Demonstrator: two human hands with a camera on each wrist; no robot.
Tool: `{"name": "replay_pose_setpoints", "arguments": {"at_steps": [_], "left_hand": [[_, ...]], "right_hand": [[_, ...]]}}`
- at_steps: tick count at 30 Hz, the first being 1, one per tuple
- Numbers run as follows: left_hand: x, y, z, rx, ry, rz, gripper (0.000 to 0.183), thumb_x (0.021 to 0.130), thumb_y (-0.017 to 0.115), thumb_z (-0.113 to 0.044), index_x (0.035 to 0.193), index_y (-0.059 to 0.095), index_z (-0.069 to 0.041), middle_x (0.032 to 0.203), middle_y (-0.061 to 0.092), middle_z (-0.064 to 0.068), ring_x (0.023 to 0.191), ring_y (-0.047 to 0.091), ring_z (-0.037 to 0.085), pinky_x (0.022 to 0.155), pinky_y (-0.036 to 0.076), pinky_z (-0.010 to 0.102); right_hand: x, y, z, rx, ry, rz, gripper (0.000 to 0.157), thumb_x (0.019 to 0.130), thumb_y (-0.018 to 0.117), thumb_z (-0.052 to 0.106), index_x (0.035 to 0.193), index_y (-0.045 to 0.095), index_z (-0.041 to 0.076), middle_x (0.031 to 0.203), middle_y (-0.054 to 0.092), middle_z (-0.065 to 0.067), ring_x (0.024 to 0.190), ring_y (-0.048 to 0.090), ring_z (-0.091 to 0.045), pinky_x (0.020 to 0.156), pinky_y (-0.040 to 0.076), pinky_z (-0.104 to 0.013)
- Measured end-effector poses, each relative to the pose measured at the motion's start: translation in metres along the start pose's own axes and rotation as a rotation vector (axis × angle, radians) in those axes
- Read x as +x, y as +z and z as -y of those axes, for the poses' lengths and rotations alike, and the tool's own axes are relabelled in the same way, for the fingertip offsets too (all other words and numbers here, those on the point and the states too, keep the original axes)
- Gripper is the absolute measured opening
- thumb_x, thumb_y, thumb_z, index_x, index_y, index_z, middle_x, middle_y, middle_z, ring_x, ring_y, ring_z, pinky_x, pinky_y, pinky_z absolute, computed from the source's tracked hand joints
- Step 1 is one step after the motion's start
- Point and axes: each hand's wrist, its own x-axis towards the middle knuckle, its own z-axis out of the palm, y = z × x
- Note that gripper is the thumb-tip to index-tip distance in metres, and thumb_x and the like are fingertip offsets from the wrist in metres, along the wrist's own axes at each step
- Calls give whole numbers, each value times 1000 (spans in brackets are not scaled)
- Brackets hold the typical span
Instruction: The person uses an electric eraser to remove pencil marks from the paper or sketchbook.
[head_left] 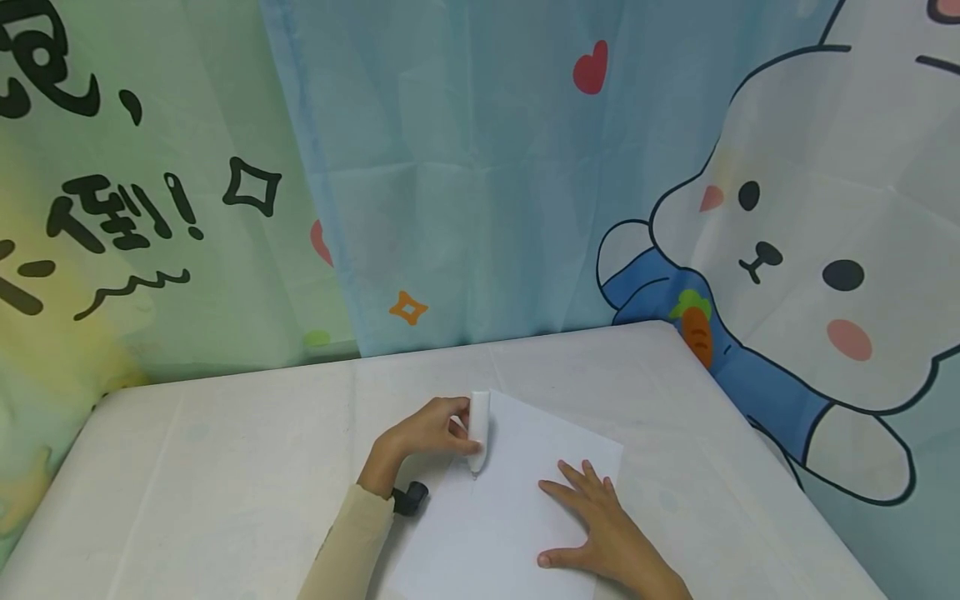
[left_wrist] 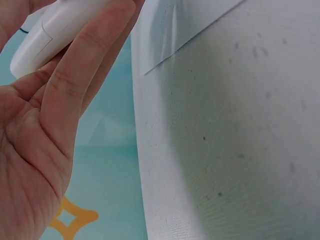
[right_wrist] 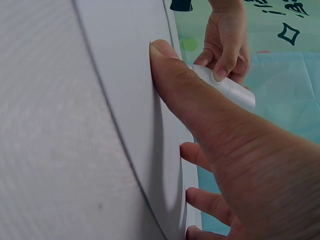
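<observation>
A sheet of white paper point(head_left: 517, 508) lies at an angle on the table. Over its far left part, my left hand point(head_left: 426, 429) grips a thick white pen-like tube point(head_left: 478, 421), thumb and fingers around its barrel. The tube stands nearly upright, its thin pointed tip down at the paper; in the left wrist view the barrel point(left_wrist: 60, 30) shows a seam near its rounded end. My right hand point(head_left: 596, 525) rests on the right side of the sheet with fingers spread. From the right wrist view, its thumb point(right_wrist: 185, 85) and fingertips press on the paper.
A white cloth covers the table point(head_left: 247, 467), whose far edge meets a hanging printed curtain point(head_left: 465, 208). A black wrist-worn device point(head_left: 410, 498) sits at my left wrist, below a beige sleeve point(head_left: 348, 546).
</observation>
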Motion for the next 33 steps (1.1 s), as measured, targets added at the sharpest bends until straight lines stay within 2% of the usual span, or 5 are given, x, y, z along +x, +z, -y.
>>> {"name": "replay_pose_setpoints", "arguments": {"at_steps": [22, 33], "left_hand": [[-1, 0, 0, -21, -3, 22, 26, 82, 75, -6, 100, 58, 1, 90, 60, 2, 80, 65, 6, 73, 49, 18], [0, 2, 1, 1, -8, 21, 27, 81, 76, -6, 101, 58, 0, 91, 60, 3, 81, 64, 8, 74, 50, 19]], "right_hand": [[-2, 0, 0, -7, -29, -21, 90, 64, 85, 52, 137, 55, 9, 152, 35, -24, 142, 13, -53, 110, 7, -68], [-2, 0, 0, 1, -24, -14, 89, 64, 84, 51, 137, 54, 9, 152, 34, -24, 142, 12, -53, 110, 6, -68]]}}
